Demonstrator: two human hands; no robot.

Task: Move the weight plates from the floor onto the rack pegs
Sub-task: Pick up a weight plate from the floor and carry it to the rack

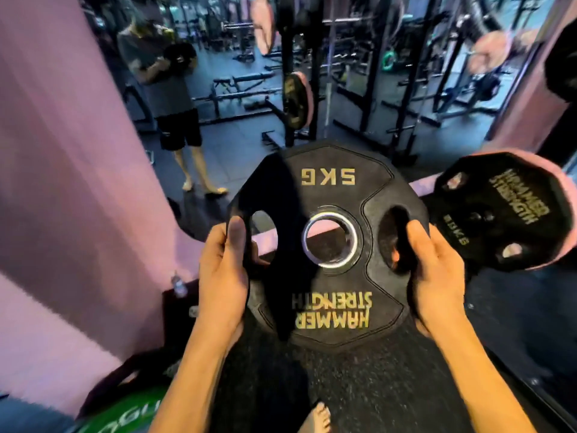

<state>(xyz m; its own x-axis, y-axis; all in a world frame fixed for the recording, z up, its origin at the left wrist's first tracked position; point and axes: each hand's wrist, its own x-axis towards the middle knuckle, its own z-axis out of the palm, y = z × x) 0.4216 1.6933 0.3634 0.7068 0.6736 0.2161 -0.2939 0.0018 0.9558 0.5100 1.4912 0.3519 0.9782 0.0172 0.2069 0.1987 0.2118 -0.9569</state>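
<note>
I hold a black 5 kg weight plate (pixel 327 195) with gold lettering flat in front of me, above the dark floor. My left hand (pixel 223 276) grips its left edge, thumb on top beside the left grip hole. My right hand (pixel 437 273) grips the right edge, thumb at the right grip hole. The plate's steel-ringed centre hole faces up toward me. To the right, a larger black plate with a pink rim (pixel 502 210) hangs upright, apparently on a rack peg that is hidden behind it.
A mirror ahead reflects a person holding a plate (pixel 162 85) and a black rack (pixel 299 73) with plates. A pink wall (pixel 62 182) stands at left. A green object (pixel 131 410) lies at lower left. A bare foot (pixel 318 417) shows on the floor below.
</note>
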